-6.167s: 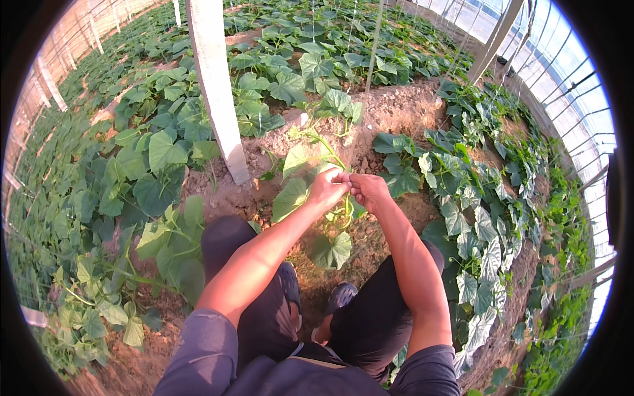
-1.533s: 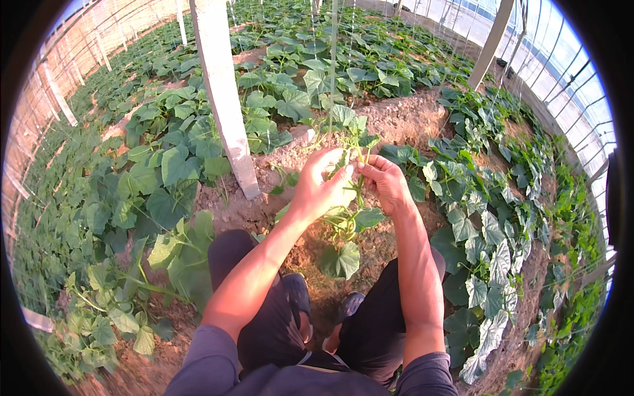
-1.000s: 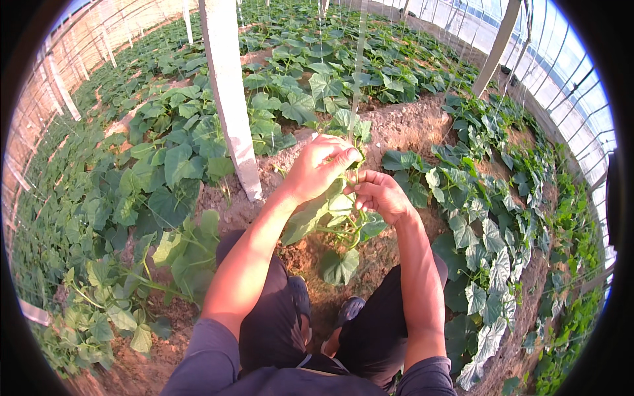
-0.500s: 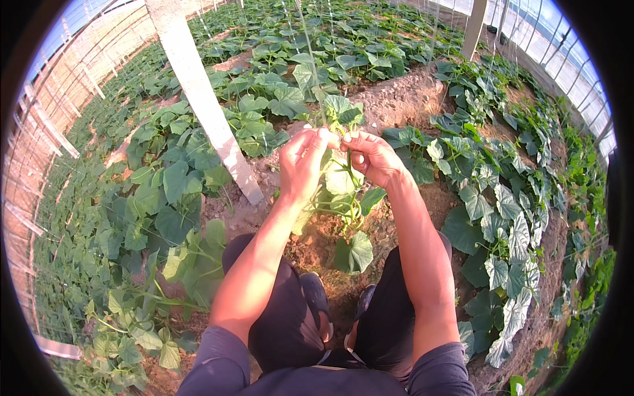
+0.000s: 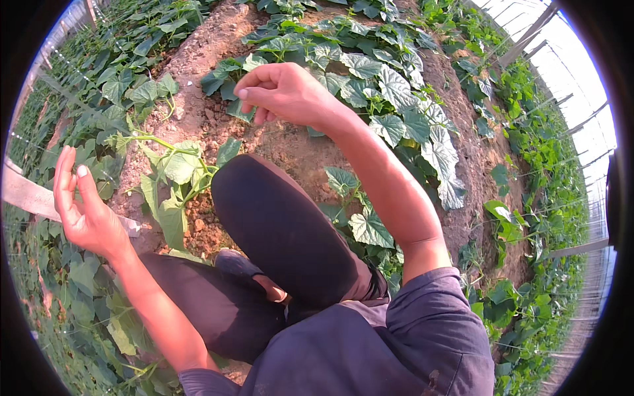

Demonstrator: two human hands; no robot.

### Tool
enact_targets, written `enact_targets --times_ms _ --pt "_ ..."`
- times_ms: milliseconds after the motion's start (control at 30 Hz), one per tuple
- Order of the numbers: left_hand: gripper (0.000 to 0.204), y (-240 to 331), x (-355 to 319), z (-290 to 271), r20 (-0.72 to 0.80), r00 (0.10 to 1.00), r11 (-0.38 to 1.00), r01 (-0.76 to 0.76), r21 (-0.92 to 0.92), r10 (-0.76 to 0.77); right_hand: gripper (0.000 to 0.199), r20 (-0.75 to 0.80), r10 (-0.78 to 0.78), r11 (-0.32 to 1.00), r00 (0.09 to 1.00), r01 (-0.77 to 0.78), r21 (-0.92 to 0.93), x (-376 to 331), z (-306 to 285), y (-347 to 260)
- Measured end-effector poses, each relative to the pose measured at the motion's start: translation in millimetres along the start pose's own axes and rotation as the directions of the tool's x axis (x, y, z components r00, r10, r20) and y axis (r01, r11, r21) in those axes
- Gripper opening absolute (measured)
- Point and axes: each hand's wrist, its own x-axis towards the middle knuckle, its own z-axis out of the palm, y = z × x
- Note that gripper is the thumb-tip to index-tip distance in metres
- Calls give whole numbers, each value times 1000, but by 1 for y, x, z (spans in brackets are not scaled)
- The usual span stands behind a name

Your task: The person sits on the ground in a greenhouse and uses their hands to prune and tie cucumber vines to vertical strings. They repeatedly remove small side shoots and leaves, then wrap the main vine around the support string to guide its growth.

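Between my hands a young cucumber-like vine [image 5: 181,164] leans left over the soil, its tip [image 5: 125,140] free of both hands. Left of that tip, my left hand [image 5: 86,211] is raised with fingers stretched out, holding nothing I can see. My right hand [image 5: 287,96] hangs in the air above the soil, right of the vine. Its fingers are loosely bent with the thumb apart, and nothing shows in them. Neither hand touches a plant.
A pale post [image 5: 39,198] stands at the left behind my left hand. Leafy vine rows [image 5: 396,92] run along the soil ridge [image 5: 211,39] and to the right. My bent knee [image 5: 277,224] is close to the vine. Thin stakes and wires line the right side.
Both hands have let go of the vine's top and moved apart, left hand to the left, right hand to the right of the vine. The view has turned right.
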Motion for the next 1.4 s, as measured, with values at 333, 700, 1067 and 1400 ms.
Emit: enact_targets --times_ms 333,700,1067,1400 --pt "27 26 -33 2 209 975 969 120 -215 -74 58 482 850 -113 211 -821 560 -346 50 302" --pt "24 72 -58 -16 332 942 965 126 -231 -44 42 -147 918 153 368 13 988 -382 -2 363" --pt "24 78 -76 -48 446 891 948 207 -242 -81 22 -210 941 331 265 -597 730 -434 -143 249" --pt "25 34 -118 -120 345 820 875 484 11 -457 37 -87 996 86 26 -550 830 -586 -277 227"
